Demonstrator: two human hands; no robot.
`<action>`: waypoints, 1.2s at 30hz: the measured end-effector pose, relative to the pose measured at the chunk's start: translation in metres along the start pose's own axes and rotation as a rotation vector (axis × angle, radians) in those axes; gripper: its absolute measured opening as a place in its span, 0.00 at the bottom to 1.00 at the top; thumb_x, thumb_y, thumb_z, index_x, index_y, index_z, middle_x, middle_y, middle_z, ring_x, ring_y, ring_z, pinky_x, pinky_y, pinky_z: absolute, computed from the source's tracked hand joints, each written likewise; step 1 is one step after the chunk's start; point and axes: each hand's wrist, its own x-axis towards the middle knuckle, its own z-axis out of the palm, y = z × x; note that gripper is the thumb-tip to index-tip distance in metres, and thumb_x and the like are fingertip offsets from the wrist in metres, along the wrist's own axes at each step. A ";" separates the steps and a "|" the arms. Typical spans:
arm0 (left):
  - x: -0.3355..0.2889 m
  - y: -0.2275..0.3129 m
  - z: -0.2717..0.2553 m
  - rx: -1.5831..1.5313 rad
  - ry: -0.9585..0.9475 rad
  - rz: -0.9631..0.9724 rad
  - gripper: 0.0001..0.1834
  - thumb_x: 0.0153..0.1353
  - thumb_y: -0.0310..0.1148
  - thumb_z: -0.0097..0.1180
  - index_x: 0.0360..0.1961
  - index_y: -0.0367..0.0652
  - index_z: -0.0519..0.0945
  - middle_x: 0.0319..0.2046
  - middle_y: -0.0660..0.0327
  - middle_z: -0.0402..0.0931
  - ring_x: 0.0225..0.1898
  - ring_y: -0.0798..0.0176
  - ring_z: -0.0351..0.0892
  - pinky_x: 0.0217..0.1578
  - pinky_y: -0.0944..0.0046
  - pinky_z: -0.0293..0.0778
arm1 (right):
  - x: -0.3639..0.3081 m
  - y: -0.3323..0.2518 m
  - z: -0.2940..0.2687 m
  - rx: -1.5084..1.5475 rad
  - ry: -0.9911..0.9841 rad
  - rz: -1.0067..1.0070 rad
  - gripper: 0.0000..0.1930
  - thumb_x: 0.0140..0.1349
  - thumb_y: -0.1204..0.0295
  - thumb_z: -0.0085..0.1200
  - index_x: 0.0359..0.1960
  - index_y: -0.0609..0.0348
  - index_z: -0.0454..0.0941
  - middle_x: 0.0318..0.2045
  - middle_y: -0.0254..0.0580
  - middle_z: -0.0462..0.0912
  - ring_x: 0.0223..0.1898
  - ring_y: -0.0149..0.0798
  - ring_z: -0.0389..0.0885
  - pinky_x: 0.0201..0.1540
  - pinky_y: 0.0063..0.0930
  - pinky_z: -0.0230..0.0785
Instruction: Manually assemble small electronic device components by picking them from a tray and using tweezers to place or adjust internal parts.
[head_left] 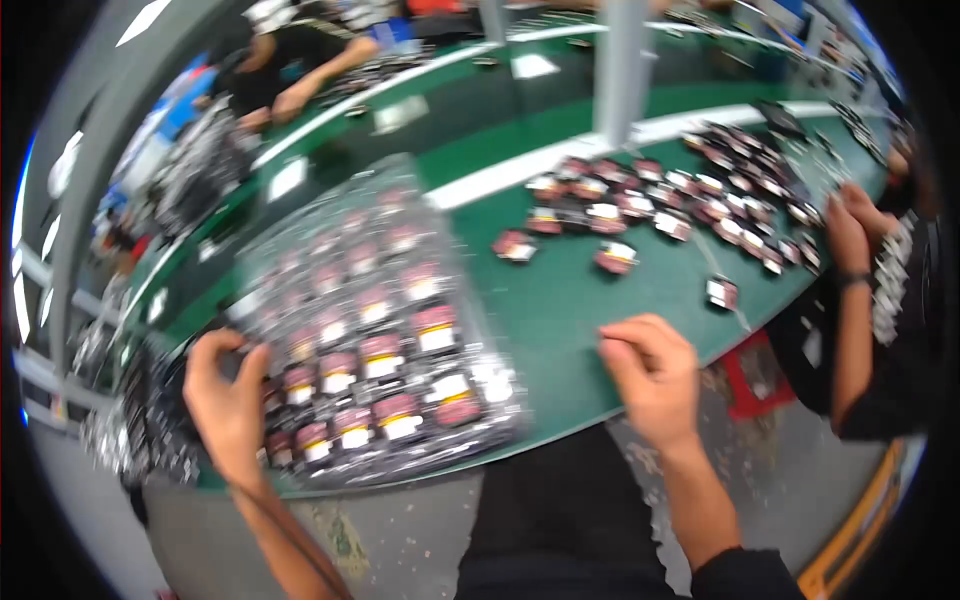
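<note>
A clear plastic blister tray (pixel 505 400) lies on the green work table, its pockets filled with rows of small dark packs with pink, white and yellow labels (pixel 397 415). At the tray's near left edge is my left hand (pixel 225 400), fingers curved and thumb apart from the forefinger; I make out nothing between them. To the right of the tray, over the table's near edge, my right hand (pixel 655 375) is closed, thumb against the bent fingers, with nothing showing at the tips. Ahead of it sit a loose pack (pixel 615 257) and another loose pack (pixel 722 292).
A heap of similar packs (pixel 690 200) spreads across the far right of the green table (pixel 560 345). A grey post (pixel 622 75) rises behind it. Co-workers' hands (pixel 850 230) show at right, another person's arm (pixel 310 85) at upper left. Crumpled plastic (pixel 130 430) lies left; a red stool (pixel 755 375) stands below.
</note>
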 end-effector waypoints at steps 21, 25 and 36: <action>-0.034 0.048 -0.018 0.225 0.103 0.561 0.15 0.72 0.34 0.61 0.45 0.29 0.85 0.50 0.44 0.83 0.54 0.42 0.81 0.57 0.50 0.75 | 0.000 0.003 -0.003 0.149 -0.046 -0.041 0.08 0.71 0.73 0.60 0.47 0.63 0.82 0.37 0.41 0.82 0.31 0.34 0.80 0.35 0.28 0.73; -0.065 0.079 -0.010 0.041 0.083 0.840 0.21 0.74 0.44 0.56 0.49 0.33 0.83 0.54 0.42 0.79 0.59 0.39 0.79 0.56 0.45 0.79 | -0.001 -0.009 -0.006 0.817 0.161 0.289 0.11 0.76 0.67 0.54 0.49 0.63 0.78 0.36 0.39 0.79 0.34 0.30 0.76 0.36 0.27 0.70; -0.135 0.089 0.030 -0.253 0.052 0.906 0.14 0.74 0.36 0.56 0.43 0.33 0.82 0.45 0.43 0.79 0.50 0.29 0.81 0.50 0.30 0.80 | 0.000 -0.031 0.011 -0.073 -0.531 -0.541 0.08 0.63 0.72 0.60 0.31 0.58 0.73 0.28 0.40 0.73 0.31 0.46 0.80 0.33 0.41 0.72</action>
